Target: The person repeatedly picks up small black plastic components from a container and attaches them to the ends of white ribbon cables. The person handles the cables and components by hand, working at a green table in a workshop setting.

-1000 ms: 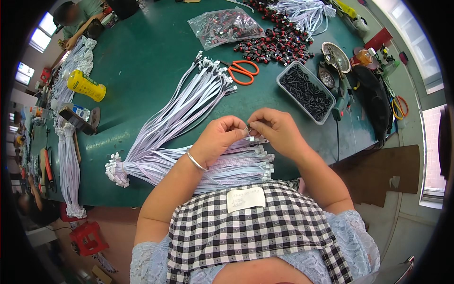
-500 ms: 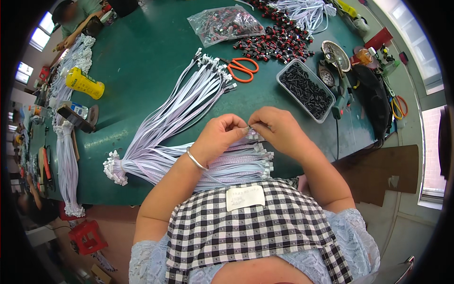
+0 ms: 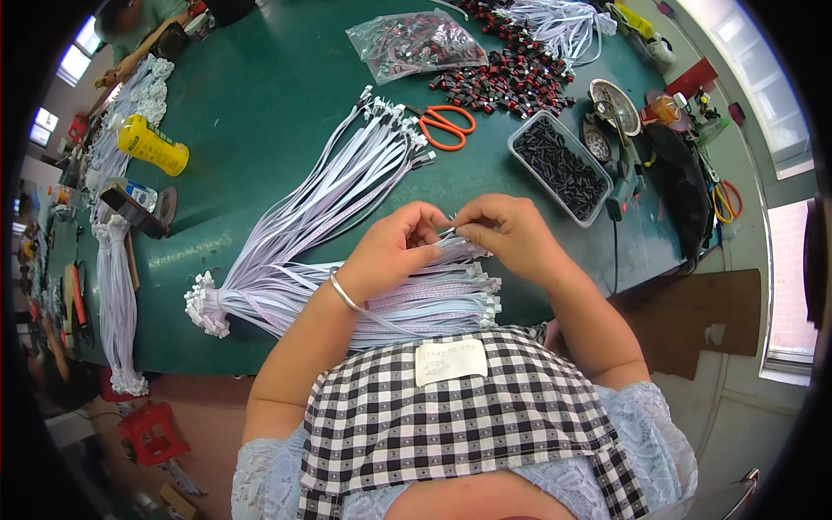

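Note:
A large bundle of flat white cables [image 3: 381, 308] lies on the green table in front of me, tied near its left end, where white connectors [image 3: 206, 305] cluster. One part of it, a fan of cables [image 3: 321, 186], spreads toward the far side; the other runs right, under my hands. My left hand [image 3: 400, 247], a silver bangle on its wrist, is closed with thumb and fingers pinched at a cable end. Close beside it my right hand [image 3: 505, 232] pinches at the same spot. Fingertips hide most of the cable end and whatever small part is there.
Orange-handled scissors [image 3: 445, 128] lie beyond the cables. To the right stands a clear tub of small black parts [image 3: 559, 165], near a soldering iron [image 3: 620, 198]. Farther back are a pile of red-and-black parts [image 3: 503, 82] and a plastic bag [image 3: 416, 45]. A yellow bottle [image 3: 152, 146] stands left.
My hands have shifted slightly, the left one a little to the left and the right one's fingers changing their pinch. More of the cable ends shows beneath the fingers.

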`<move>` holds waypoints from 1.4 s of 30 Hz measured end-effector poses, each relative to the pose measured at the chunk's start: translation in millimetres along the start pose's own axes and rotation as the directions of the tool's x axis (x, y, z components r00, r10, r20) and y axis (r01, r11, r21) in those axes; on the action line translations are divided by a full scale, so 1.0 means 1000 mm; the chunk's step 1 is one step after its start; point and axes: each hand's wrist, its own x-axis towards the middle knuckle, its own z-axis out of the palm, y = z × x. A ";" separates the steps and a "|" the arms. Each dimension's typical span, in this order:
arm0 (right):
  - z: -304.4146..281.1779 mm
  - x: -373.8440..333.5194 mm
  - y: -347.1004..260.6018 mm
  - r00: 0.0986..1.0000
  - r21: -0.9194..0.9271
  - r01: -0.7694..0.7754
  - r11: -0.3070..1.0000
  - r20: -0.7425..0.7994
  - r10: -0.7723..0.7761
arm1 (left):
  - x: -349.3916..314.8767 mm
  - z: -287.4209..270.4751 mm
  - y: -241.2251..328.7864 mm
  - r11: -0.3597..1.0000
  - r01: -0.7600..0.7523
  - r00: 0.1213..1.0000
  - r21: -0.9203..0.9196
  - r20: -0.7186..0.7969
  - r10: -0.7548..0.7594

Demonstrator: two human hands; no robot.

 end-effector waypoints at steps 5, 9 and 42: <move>0.001 0.004 -0.004 0.987 -0.097 0.145 0.985 0.090 -0.136 | -0.003 0.005 0.004 0.994 -0.107 0.992 0.038 -0.069 0.109; 0.006 0.008 -0.001 0.946 -0.124 0.317 0.940 0.113 -0.304 | 0.001 0.006 -0.003 0.984 -0.175 0.980 -0.032 -0.106 0.171; -0.003 0.013 0.014 0.923 -0.473 0.228 0.851 -0.173 -0.344 | 0.018 0.009 0.034 0.625 -0.123 0.925 0.771 -0.139 0.353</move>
